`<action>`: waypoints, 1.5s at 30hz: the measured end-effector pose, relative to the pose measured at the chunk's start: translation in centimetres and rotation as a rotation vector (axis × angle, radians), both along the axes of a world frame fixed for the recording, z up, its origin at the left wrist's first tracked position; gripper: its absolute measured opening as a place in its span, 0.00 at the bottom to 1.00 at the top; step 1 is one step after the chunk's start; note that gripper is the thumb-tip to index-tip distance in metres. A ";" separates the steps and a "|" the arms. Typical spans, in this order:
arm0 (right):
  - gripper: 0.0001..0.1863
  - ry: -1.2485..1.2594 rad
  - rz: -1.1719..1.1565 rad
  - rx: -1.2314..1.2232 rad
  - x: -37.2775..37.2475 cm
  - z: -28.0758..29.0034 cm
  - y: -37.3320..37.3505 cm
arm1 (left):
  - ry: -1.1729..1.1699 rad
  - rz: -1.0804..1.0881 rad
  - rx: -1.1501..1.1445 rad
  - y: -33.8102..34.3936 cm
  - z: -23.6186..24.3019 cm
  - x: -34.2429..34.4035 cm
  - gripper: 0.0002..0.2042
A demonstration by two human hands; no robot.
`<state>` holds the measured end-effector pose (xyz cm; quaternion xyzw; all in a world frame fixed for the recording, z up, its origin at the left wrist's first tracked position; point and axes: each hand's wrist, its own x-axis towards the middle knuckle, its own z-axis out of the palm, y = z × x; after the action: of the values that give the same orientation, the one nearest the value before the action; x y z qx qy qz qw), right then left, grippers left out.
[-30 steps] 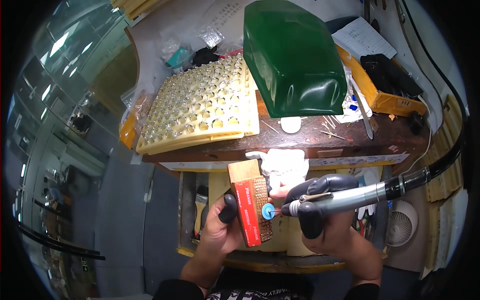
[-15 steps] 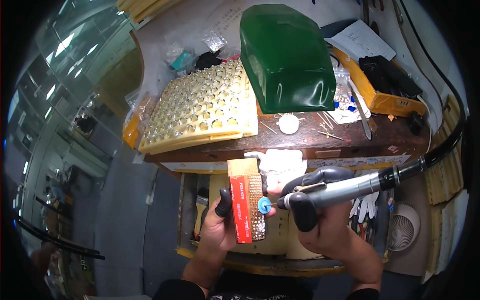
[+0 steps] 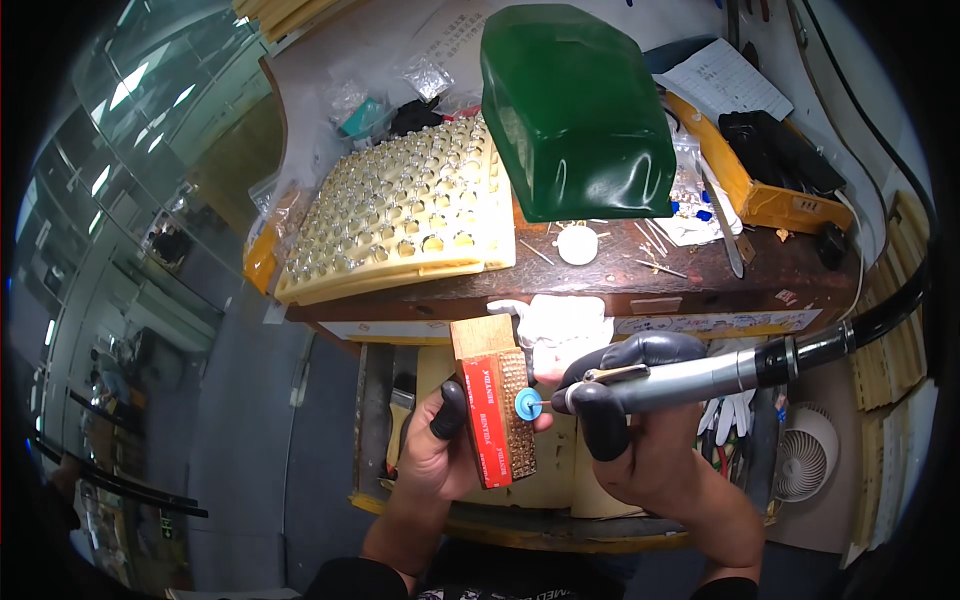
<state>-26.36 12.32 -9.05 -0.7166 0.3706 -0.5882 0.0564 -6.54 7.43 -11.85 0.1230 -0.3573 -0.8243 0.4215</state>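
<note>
Firstly, left hand point(image 3: 437, 465): clasped around red-taped wooden block point(image 3: 492, 415), black-sheathed thumb point(image 3: 453, 408) on its left side. Right hand point(image 3: 640, 440), right of block: fingers clamped on silver rotary handpiece point(image 3: 690, 384), blue disc point(image 3: 527, 404) at block's studded side, contact unclear. Just beyond block: white cloth glove point(image 3: 566, 325). Farther beyond block: cream tray point(image 3: 350, 285), leftward; green hood point(image 3: 580, 120), rightward.

Dark wooden workbench point(image 3: 548, 289)
Cream tray point(image 3: 504, 240) at left, small round white object point(image 3: 577, 244) near the front edge, slim metal rod point(image 3: 662, 270) beside it, yellow-orange box point(image 3: 790, 205) at right.
</note>
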 end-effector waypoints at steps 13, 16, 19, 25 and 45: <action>0.07 0.030 -0.027 0.031 0.1 0.3 0.1 | -0.007 -0.050 -0.059 -0.4 0.2 0.1 0.37; 0.07 0.000 -0.035 0.046 0.2 0.3 0.2 | -0.020 -0.035 -0.055 -0.4 0.1 0.2 0.37; 0.07 -0.015 -0.043 0.051 0.3 0.1 0.1 | -0.034 -0.037 -0.059 -0.5 0.1 0.3 0.37; 0.08 0.001 -0.040 0.027 0.3 0.2 0.1 | -0.017 -0.044 -0.087 -0.6 -0.2 0.3 0.36; 0.08 -0.036 -0.047 0.064 0.2 0.0 0.2 | 0.005 -0.049 -0.097 -0.9 -0.4 0.3 0.35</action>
<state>-26.15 12.54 -9.06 -0.6950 0.4048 -0.5898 0.0721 -6.23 6.54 -12.28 0.0914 -0.3986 -0.8165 0.4076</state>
